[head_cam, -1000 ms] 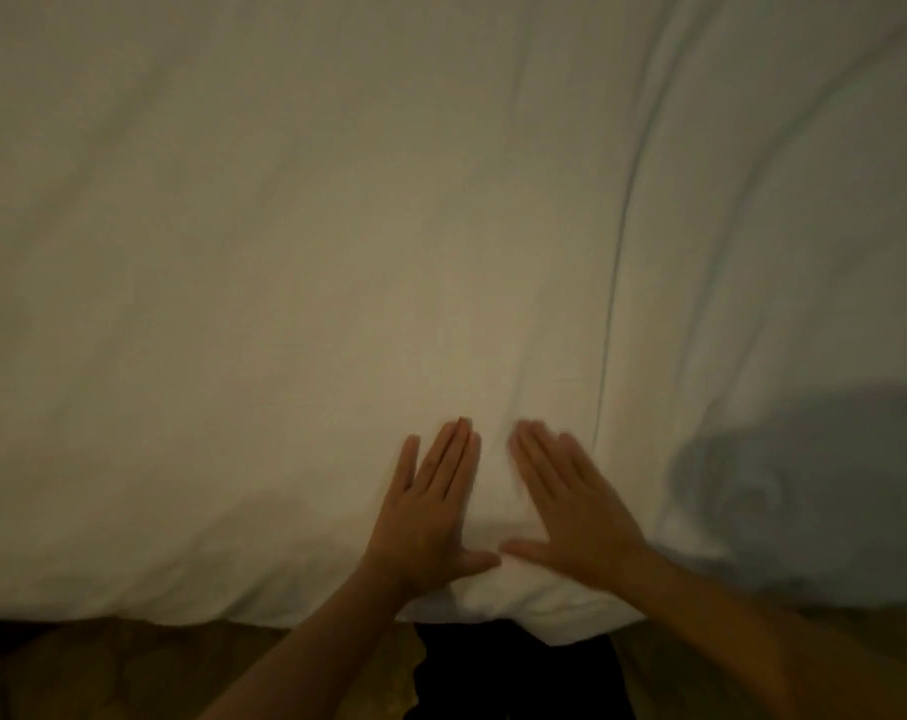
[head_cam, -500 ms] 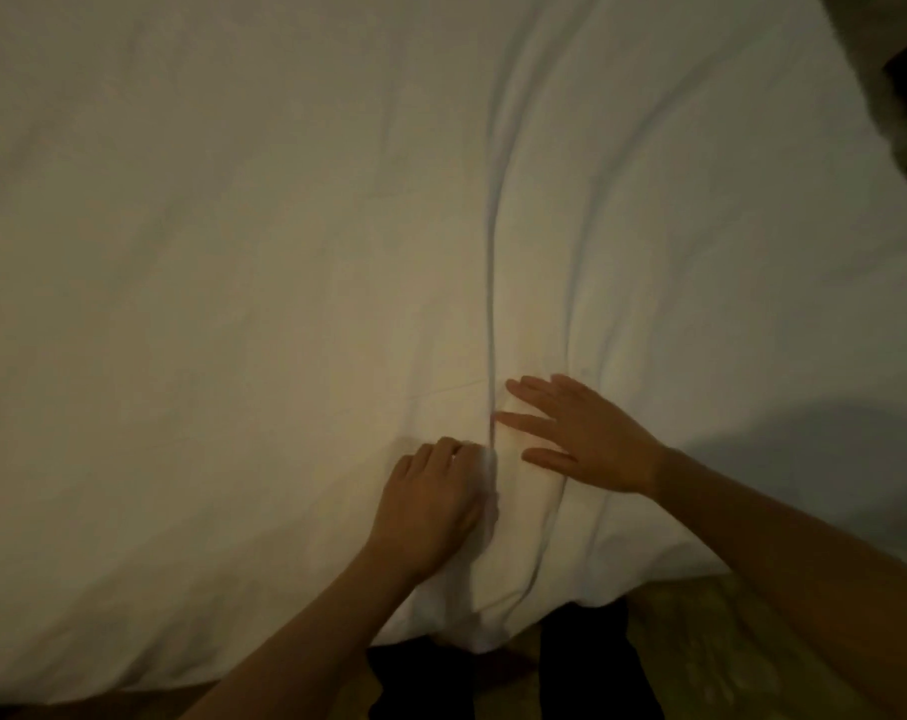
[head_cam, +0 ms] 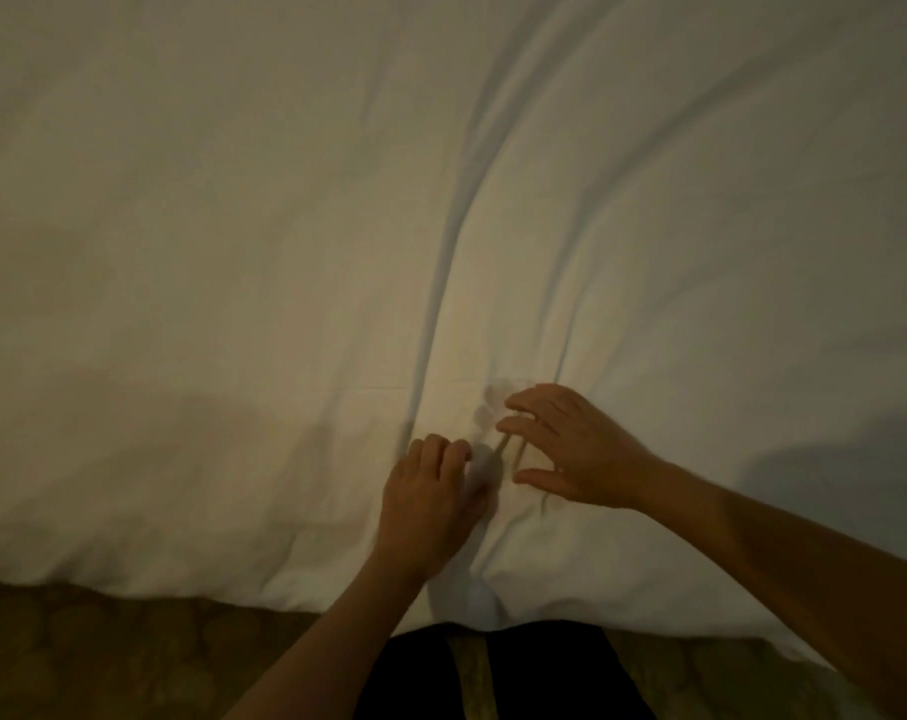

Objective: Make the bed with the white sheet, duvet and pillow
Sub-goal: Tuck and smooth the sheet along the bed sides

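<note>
A white duvet [head_cam: 233,252] covers the whole bed and fills most of the view. A long crease [head_cam: 441,283] runs down it from the top to my hands. My left hand [head_cam: 430,501] lies on the duvet near its front edge, with its fingers curled into the fabric at the foot of the crease. Just to its right, my right hand [head_cam: 571,449] has its fingers spread and slightly bent, the fingertips touching a small wrinkle. No pillow is in view.
The duvet's front edge [head_cam: 181,584] hangs over the near side of the bed. Below it lies brownish patterned floor [head_cam: 129,662]. My dark trouser legs [head_cam: 545,672] stand against the bed at the bottom centre.
Both hands lay flat side by side a second ago. The left hand's fingers have since curled into the fabric, the right hand has shifted up and right, and the crease has deepened.
</note>
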A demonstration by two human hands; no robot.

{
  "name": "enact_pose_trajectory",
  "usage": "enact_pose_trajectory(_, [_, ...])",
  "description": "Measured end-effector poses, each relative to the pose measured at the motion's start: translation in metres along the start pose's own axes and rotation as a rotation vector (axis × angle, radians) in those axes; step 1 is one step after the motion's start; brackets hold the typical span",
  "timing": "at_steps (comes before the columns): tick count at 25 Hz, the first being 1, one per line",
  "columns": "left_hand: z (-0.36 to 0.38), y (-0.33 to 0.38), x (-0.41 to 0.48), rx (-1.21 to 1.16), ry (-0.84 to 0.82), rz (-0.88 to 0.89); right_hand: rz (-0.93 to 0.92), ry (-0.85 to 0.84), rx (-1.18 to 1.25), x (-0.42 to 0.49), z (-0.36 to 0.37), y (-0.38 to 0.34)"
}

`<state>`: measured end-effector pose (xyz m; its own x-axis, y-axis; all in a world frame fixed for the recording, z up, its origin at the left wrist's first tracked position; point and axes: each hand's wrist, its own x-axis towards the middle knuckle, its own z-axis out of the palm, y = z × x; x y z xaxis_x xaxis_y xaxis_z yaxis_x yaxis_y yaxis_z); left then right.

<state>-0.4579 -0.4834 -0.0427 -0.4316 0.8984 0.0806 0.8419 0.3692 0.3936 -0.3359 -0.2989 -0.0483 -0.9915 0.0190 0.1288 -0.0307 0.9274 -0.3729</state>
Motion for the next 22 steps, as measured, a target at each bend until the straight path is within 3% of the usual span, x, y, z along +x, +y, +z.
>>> enact_pose_trajectory(4, [-0.001, 0.021, -0.037, 0.172, -0.103, 0.002, -0.156, -0.084, -0.072, -0.009, 0.006, -0.002])
enact_pose_trajectory(7, [0.006, 0.031, -0.035, 0.195, -0.148, -0.101, -0.102, -0.08, -0.125, -0.009, 0.013, -0.011])
enact_pose_trajectory(12, [0.005, 0.032, -0.036, 0.059, -0.198, -0.04, -0.044, -0.172, -0.075, -0.008, 0.0, -0.033])
enact_pose_trajectory(16, [0.015, 0.06, -0.055, -0.215, -0.32, -0.039, 0.008, -0.358, -0.054, -0.03, -0.02, -0.043])
enact_pose_trajectory(22, [0.003, 0.059, -0.031, -0.221, -0.649, -0.134, 0.162, -0.68, -0.085, -0.015, -0.022, -0.046])
